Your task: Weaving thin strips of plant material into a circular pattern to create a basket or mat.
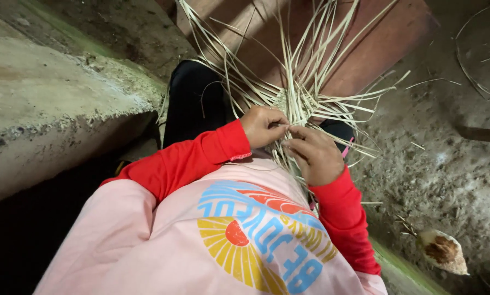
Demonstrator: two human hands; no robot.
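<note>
Pale flat straw strips (299, 82), woven centre, both hands (291, 142) pinching

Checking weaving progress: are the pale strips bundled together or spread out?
Spread out: the strips fan outward from a woven centre, where the left hand and right hand pinch them.

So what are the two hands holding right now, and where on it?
Both the left hand and right hand pinch thin pale straw strips at their near ends, beside the small woven centre.

Dry, matt, pale straw-like strips (305, 82) over smooth reddish wooden board (376, 49); rough, pitted concrete ledge (53, 104); gritty earthen floor (447, 164); soft red cloth sleeves (195, 155).
</note>
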